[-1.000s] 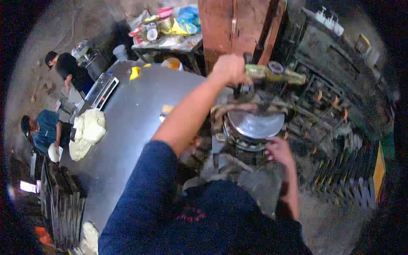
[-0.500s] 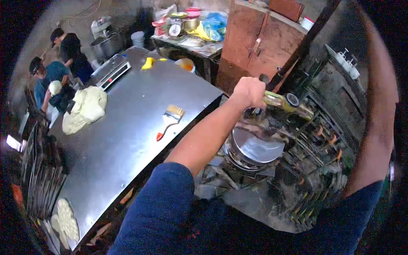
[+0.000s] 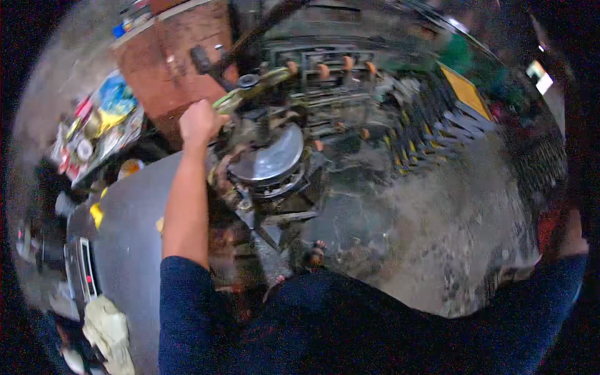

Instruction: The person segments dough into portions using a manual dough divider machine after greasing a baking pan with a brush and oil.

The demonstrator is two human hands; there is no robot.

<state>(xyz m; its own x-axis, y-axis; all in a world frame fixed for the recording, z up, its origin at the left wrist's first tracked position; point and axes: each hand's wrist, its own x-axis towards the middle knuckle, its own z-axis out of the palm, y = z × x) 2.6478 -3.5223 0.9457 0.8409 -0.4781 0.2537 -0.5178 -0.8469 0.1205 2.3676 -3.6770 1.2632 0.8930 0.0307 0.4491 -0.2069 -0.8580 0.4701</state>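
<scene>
My left hand is closed in a fist at the near end of a green-edged lever bar. The bar crosses the top of a machine that has a round, shiny metal plate. A dark knobbed handle rises just beyond my fist. At the far right edge, only part of my right forearm shows, blurred and dark; the hand itself is out of sight.
A metal table with a pale dough mass lies left. Behind stand a reddish cabinet and a cluttered side table. Dark racks and a yellow-framed panel line the right, above a stained floor.
The view has swung right, so table and machine now sit further left. My left hand stays at the lever bar. My right arm, raised before, is now lower at the right edge.
</scene>
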